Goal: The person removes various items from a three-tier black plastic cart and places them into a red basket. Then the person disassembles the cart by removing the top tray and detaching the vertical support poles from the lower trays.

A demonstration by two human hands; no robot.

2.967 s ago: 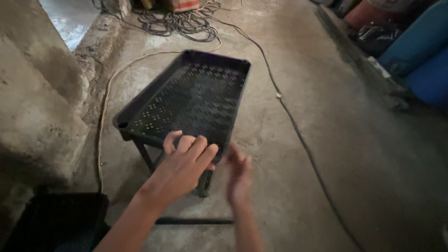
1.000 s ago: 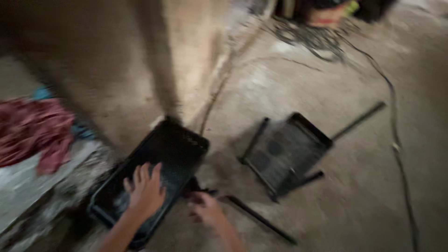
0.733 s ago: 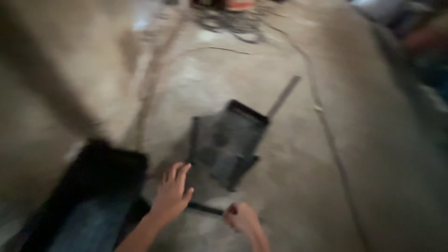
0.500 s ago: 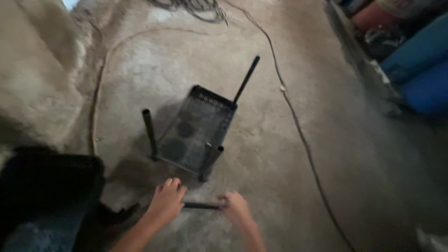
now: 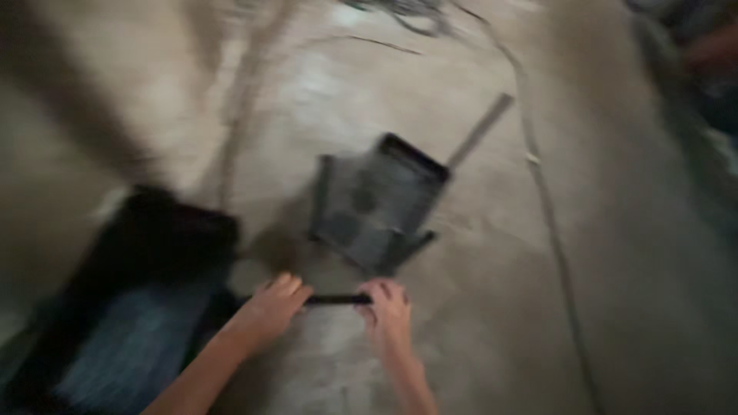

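Observation:
The picture is blurred by motion. My left hand and my right hand are low on the concrete floor, each at one end of a short black rod that lies flat between them. Both hands curl over the rod's ends. Just beyond the rod stands a black perforated plastic tray on short legs, with another thin rod sticking out at its far right corner. A second black tray lies to the left, beside my left forearm.
A thin cable runs along the floor on the right, from the far end toward me. A rough concrete wall rises on the left. Coiled cable lies at the far end. Dark shapes sit at the far right.
The camera has swung about a lot. Half a second ago my hands were reaching the black rod; now both close on its ends. The legged tray stays in place.

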